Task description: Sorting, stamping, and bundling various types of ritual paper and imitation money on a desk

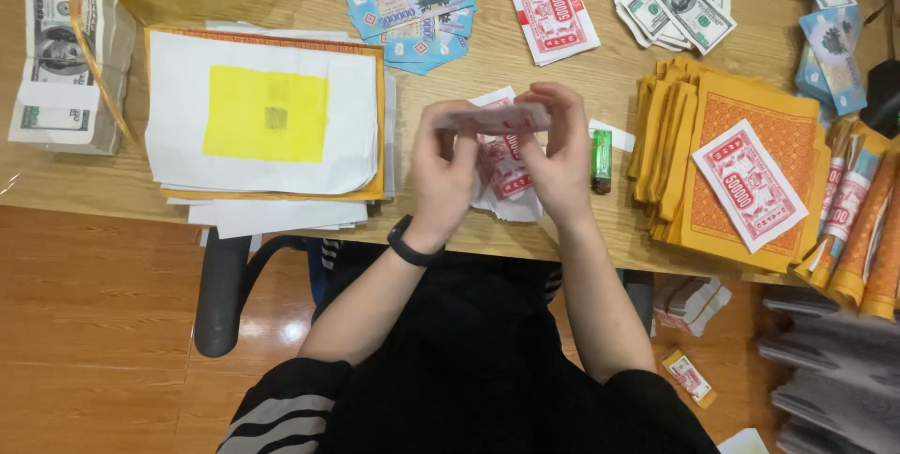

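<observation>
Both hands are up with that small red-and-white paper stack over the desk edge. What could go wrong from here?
1. The red-and-white paper stack is pinched only at its ends by the left hand and right hand; sheets might slip and scatter.
2. The green lighter lies close to the right hand; a sweep could knock it off.

Thin red-and-white paper note stack (pixel 492 119) is lying flat, edge-on, pinched at both ends above the wooden desk edge, slightly blurred.

Even, bright overhead light; soft shadows. Glare on the glossy floor (pixel 281 323). Motion blur on the held paper stack (pixel 492 118).
</observation>
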